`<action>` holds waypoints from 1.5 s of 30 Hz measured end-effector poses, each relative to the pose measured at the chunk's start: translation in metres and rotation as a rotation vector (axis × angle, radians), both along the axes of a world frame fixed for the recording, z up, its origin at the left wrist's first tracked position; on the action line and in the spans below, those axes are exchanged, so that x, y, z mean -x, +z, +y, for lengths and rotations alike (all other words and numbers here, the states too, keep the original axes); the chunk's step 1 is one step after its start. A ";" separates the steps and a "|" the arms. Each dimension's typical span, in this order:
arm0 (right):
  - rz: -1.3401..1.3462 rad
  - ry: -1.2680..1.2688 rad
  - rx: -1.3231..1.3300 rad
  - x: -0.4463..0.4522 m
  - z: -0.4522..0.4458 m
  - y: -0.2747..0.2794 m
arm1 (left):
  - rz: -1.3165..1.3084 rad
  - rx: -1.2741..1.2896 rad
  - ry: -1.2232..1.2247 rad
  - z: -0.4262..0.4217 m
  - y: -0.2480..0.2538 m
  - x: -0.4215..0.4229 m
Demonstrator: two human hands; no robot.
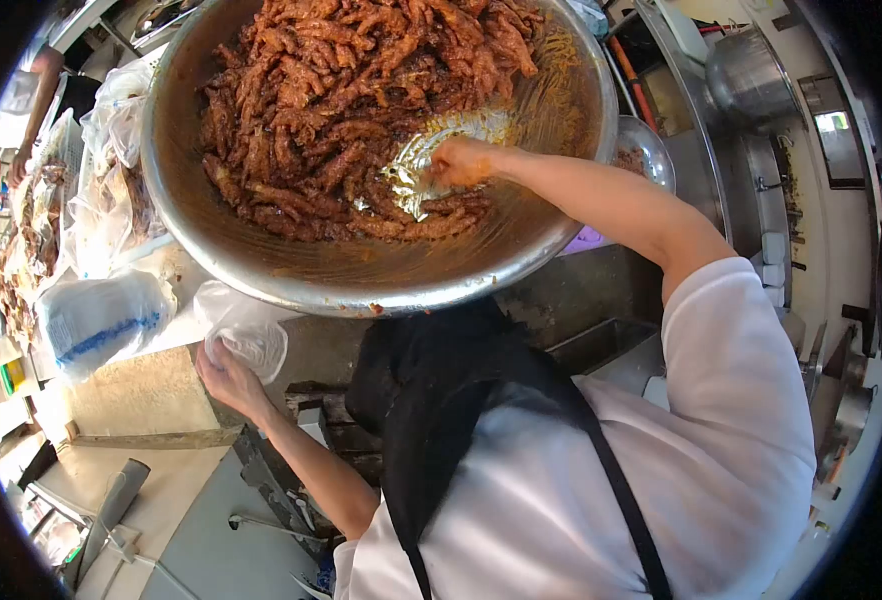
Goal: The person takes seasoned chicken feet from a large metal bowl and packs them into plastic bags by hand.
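A wide metal basin (351, 298) holds a heap of sauce-coated chicken feet (331, 110), dark reddish brown. My right hand (461, 163) reaches into the basin from the right, fingers closed on a shiny silvery thing (411, 170) that looks like a metal bowl or scoop and presses among the feet. Its exact form is partly hidden by the hand and the food. Below the basin's left rim, my left hand (229, 380) grips a clear plastic bag (251, 335). The bag hangs open just outside the basin.
At left lie a packet of plastic bags (106, 320) and larger clear bags (116, 200) with brownish contents. A co-worker's arm (36, 110) shows at the upper left. On the right, a smaller metal bowl (661, 150) stands by the basin, with a large steel pot (751, 85) beyond.
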State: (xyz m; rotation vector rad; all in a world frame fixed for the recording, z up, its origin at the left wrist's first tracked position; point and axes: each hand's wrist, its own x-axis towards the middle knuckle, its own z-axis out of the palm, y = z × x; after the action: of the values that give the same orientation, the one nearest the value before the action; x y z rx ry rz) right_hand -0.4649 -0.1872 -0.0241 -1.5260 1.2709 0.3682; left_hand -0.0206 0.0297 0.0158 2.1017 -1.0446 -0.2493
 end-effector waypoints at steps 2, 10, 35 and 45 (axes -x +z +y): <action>0.286 0.231 0.405 -0.025 0.000 0.063 | -0.007 -0.017 0.044 0.011 0.001 -0.005; 0.203 0.202 0.988 -0.028 -0.040 0.008 | 0.149 -0.023 0.148 0.036 -0.001 -0.003; 0.727 0.585 0.386 0.035 0.000 0.036 | -0.133 0.124 0.146 0.011 0.036 -0.003; 0.045 0.470 0.074 -0.120 0.065 0.092 | 0.074 0.097 0.018 -0.016 0.015 -0.020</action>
State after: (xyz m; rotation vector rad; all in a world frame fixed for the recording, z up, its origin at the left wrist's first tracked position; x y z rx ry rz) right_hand -0.3448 -0.1224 0.0679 -1.8868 0.9566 0.6658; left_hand -0.0001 0.0134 0.0304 1.9988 -0.9745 -0.2610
